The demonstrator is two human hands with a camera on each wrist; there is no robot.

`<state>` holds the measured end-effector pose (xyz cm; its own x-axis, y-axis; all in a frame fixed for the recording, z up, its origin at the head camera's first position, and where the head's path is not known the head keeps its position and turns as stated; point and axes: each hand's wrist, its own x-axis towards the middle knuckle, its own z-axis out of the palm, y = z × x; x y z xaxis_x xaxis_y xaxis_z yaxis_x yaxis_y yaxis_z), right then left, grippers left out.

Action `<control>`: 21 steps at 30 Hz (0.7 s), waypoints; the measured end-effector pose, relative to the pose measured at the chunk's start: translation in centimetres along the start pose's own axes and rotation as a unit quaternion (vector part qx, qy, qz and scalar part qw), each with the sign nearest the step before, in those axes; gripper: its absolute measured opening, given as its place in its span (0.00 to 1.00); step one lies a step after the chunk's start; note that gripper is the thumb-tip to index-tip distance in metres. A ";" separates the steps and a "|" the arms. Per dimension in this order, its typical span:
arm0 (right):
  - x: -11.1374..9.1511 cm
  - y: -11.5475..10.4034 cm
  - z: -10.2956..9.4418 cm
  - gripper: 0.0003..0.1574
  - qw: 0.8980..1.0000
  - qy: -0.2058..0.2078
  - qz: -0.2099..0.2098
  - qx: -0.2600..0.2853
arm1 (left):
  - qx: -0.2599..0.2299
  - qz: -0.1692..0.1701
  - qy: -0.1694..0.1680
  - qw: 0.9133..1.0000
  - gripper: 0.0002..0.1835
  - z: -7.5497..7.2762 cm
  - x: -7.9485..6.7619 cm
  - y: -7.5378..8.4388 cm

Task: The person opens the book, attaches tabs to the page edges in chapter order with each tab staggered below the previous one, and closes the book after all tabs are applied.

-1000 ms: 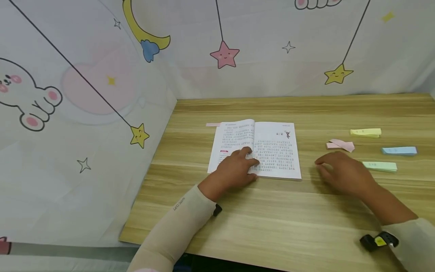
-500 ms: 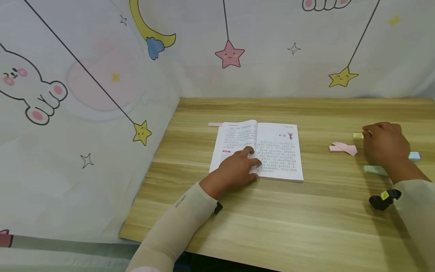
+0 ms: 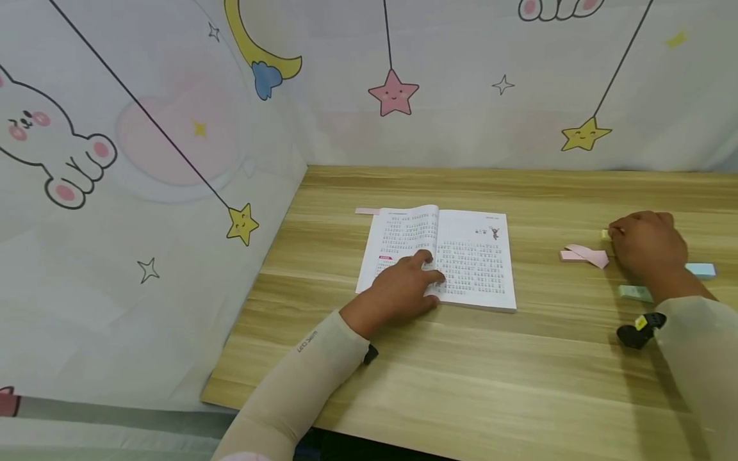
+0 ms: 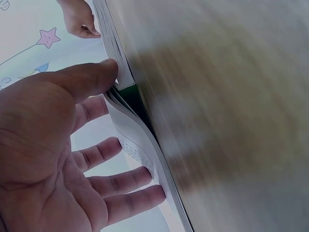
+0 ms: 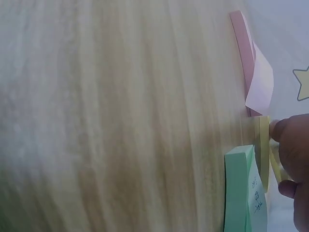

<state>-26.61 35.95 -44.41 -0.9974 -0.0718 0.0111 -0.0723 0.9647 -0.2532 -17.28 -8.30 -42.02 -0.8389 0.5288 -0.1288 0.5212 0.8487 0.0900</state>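
Observation:
An open book (image 3: 475,269) lies on the wooden table. My left hand (image 3: 403,282) rests on it with fingers spread over the pages by the spine; the left wrist view shows the thumb (image 4: 94,77) at the book's lower edge. At the right, my right hand (image 3: 651,246) is over the yellow sticky note pad (image 5: 263,150), mostly hidden under it in the head view. Its fingers pinch a yellow sticky note (image 5: 275,166) lifted away from the pad.
A pink pad (image 3: 571,256) with a slanted slip on top, a green pad (image 3: 634,293) and a blue pad (image 3: 702,271) lie around the right hand. A pink strip (image 3: 367,210) sticks out of the book's upper left. Printed cloth (image 3: 450,134) hangs behind the table.
My right hand has moved from beside the book, right and away from me, to the yellow pad, and then stayed there. The left hand keeps its place on the book.

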 end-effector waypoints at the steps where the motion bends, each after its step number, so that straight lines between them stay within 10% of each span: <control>1: 0.0 -0.1 0.0 0.30 1.000 0.006 0.002 0.000 | -0.001 0.001 0.001 1.000 0.23 0.0 0.0 0.0; 10: -0.3 -0.8 -0.2 0.26 0.999 0.021 -0.013 -0.038 | 0.006 0.005 0.008 1.000 0.23 0.1 0.1 0.0; 21: -0.1 -1.5 -0.9 0.22 0.998 -0.059 0.012 -0.036 | 0.004 0.002 0.006 1.000 0.23 0.3 0.0 -0.1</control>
<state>-26.41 34.74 -43.16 -0.9911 -0.0747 -0.1099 -0.0537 0.9818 -0.1824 -17.30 -8.32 -42.33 -0.8383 0.5326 -0.1163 0.5262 0.8463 0.0829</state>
